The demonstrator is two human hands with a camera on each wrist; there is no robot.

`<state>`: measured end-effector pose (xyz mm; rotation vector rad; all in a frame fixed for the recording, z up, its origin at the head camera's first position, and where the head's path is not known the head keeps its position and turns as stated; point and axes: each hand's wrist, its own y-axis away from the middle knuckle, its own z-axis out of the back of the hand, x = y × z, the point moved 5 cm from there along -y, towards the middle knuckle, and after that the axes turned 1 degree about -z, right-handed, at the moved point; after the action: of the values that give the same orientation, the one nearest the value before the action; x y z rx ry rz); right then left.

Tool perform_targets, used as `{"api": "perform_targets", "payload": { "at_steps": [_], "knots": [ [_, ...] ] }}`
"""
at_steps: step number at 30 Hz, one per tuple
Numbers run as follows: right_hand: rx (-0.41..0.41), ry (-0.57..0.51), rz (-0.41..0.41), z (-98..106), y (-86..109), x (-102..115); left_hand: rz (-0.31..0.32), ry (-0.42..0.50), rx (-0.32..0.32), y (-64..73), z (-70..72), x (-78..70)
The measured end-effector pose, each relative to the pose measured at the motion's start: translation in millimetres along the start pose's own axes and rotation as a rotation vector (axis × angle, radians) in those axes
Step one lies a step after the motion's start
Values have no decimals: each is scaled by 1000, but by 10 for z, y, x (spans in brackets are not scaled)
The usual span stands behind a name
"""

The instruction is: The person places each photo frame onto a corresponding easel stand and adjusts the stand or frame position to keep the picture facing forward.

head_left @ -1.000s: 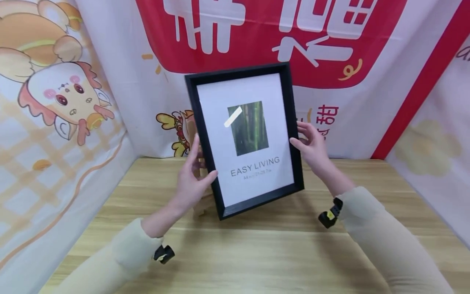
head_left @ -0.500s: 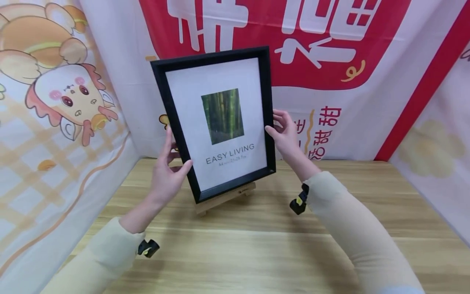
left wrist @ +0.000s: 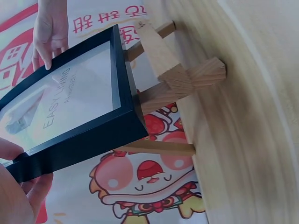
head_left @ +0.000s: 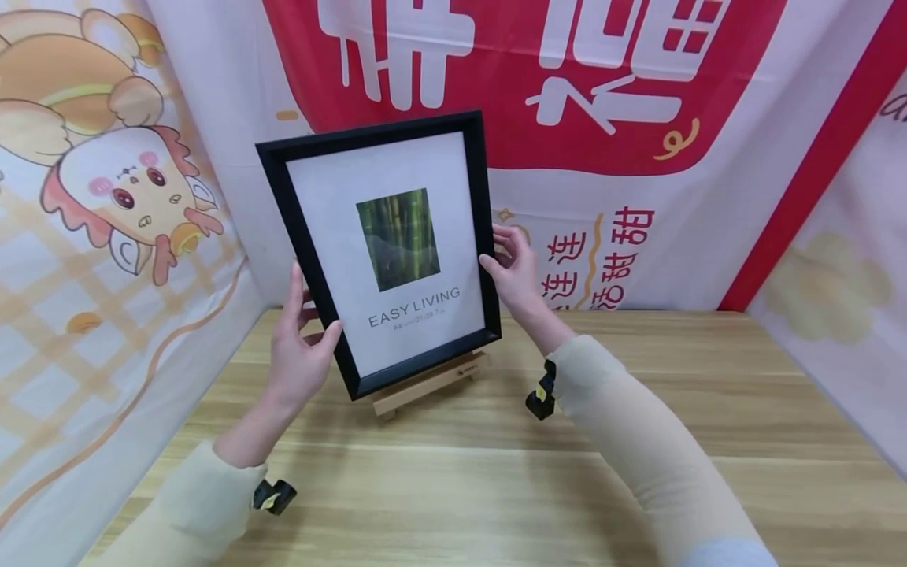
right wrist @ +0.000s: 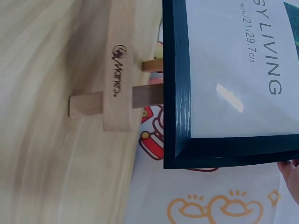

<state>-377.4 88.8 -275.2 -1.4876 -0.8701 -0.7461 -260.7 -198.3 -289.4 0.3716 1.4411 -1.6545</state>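
Observation:
A black picture frame (head_left: 425, 361) with a white "EASY LIVING" sheet and a bamboo picture is held tilted in both hands. My left hand (head_left: 301, 354) grips its left side, thumb on the front and fingers behind. On the other side, my right hand (head_left: 517, 272) pinches the border in the same way. Below the frame stands a small wooden easel (head_left: 432, 383), most of it hidden behind the frame in the head view. Both wrist views show a gap between the frame's bottom edge and the easel's ledge (right wrist: 117, 105).
The easel's legs stand on a wood-grain table (head_left: 453, 488). Behind it hangs a red and white printed cloth (head_left: 567, 189). A cartoon-printed cloth (head_left: 135, 189) walls the left side, and another cloth (head_left: 836, 236) the right.
Both hands have carried the frame to the left, first upward and then slightly down. The easel's ledge, hidden behind the frame a second ago, now shows beneath it.

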Motion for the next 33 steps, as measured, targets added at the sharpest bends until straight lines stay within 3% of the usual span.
{"api": "perform_targets", "payload": {
  "at_steps": [9,20,26,33],
  "knots": [
    [-1,7,-77,-28,20,-147,10,-14,7,25,-23,148],
    [56,69,-113,-58,-1,-325,59,-16,34,23,-15,294],
    [44,97,-125,-43,-16,-388,74,-1,64,17,-40,364],
    [65,103,-97,-56,-30,-390,104,13,52,11,-52,329]
  ]
}}
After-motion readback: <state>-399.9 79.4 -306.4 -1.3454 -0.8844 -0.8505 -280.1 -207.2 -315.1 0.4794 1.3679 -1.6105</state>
